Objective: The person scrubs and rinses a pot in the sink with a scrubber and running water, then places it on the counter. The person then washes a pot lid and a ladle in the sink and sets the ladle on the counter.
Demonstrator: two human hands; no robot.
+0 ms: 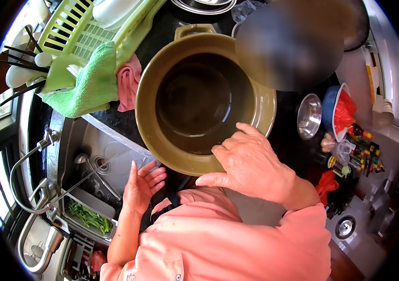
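Note:
A large olive-brown pot [265,105] with a wide rim and a side handle stands on the dark counter. Its inside is dark and glossy; whether liquid is in it I cannot tell. My right hand [255,164] is over the near right part of the rim, thumb outside and fingers apart, holding nothing. Contact with the rim is unclear. To the left, my left hand [138,189] is held palm up beside the sink edge, its fingers stretched out. Below that hand's level lies the metal sink [75,145], with a ladle [81,159] in it.
A tray of green vegetables [87,216] sits by the faucet [50,234]. A green towel [92,84] hangs over a dish rack [64,28], beside a pink cloth [128,84]. A steel bowl [309,117] and blue basin [329,110] stand right. A blurred dark round shape [293,44] overlaps the pot.

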